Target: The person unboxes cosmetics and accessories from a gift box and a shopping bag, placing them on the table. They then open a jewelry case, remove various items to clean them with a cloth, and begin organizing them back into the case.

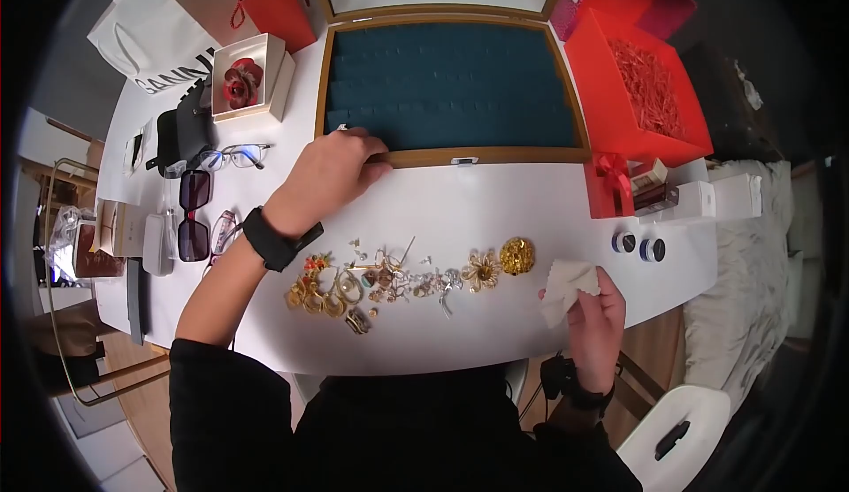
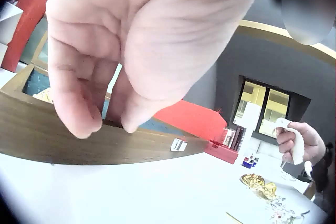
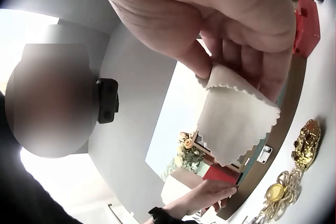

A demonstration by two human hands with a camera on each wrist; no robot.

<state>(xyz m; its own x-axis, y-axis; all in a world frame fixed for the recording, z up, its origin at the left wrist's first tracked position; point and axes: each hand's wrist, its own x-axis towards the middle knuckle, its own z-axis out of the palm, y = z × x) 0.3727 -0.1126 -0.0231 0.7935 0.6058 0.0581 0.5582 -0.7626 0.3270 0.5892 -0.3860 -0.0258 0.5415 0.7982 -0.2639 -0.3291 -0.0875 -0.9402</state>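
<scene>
My left hand rests at the front-left corner of a wooden jewelry box with a dark teal lining and a raised glass lid. In the left wrist view its fingers are bent over the front rim, a gap showing between thumb and fingertip. A small pale piece lies inside the box beside those fingers. Above the table's right side, my right hand pinches a cream cloth with scalloped edges. Between the hands, gold hoop earrings, silver pieces, a gold flower brooch and a round gold ornament lie in a row.
At the left stand a white paper bag, a boxed red flower, eyeglasses and dark sunglasses. A red box of shredded paper is at the right, with two small jars in front. A white chair stands lower right.
</scene>
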